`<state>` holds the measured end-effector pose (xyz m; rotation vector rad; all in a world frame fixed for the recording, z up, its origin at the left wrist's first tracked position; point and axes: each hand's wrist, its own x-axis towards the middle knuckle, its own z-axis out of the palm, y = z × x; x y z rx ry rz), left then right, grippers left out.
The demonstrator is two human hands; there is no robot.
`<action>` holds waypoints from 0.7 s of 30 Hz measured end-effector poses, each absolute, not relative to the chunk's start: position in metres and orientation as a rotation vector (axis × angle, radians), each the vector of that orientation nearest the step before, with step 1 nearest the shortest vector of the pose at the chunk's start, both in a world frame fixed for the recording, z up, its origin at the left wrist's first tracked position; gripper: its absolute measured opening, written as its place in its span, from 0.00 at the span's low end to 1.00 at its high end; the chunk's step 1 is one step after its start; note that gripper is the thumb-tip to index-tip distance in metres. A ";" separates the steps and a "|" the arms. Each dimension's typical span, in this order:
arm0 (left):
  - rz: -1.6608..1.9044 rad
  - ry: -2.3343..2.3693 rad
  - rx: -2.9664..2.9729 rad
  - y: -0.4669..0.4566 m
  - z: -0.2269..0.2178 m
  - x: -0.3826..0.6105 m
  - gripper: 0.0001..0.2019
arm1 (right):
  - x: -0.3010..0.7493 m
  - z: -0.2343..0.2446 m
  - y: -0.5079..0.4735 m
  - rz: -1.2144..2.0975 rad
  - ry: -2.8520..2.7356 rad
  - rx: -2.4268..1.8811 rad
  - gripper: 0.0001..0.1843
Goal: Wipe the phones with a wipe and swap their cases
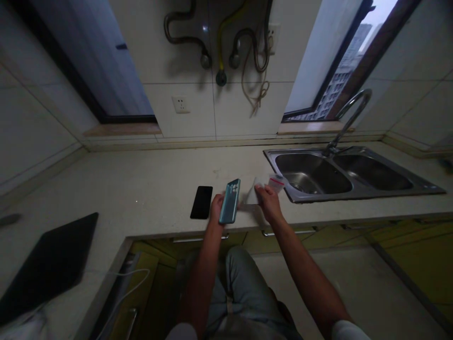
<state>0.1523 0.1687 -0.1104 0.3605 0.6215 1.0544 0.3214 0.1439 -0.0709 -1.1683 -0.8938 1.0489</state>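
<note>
My left hand (216,207) is closed around the side of a teal phone (229,203), held tilted above the counter edge. Its back, with the camera lenses at the top, faces me; whether a case covers it I cannot tell. My right hand (270,204) pinches a thin white sheet (252,195), paper or cloth, just right of the phone. A small clear zip bag (276,183) with a red stripe sticks out beyond the same hand's fingers. Left of my left hand, a black phone (201,202) lies flat on the counter, its dark face up.
The pale countertop (159,189) runs along the tiled wall. At the right is a steel double sink (283,189) with a curved faucet (354,106). A dark flat panel, perhaps a laptop (53,259), lies at the left, near a white cable (130,273). Drawer handles (198,239) project below the edge.
</note>
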 end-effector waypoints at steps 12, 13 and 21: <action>0.865 0.546 0.271 0.169 -0.107 0.176 0.30 | 0.323 -0.055 0.146 0.191 -1.652 -1.305 0.17; 0.869 0.569 0.270 0.170 -0.109 0.179 0.30 | 0.318 -0.058 0.150 0.185 -1.723 -1.290 0.15; 0.985 0.626 0.270 0.174 -0.114 0.187 0.32 | 0.273 -0.103 0.152 0.213 -2.053 -1.214 0.25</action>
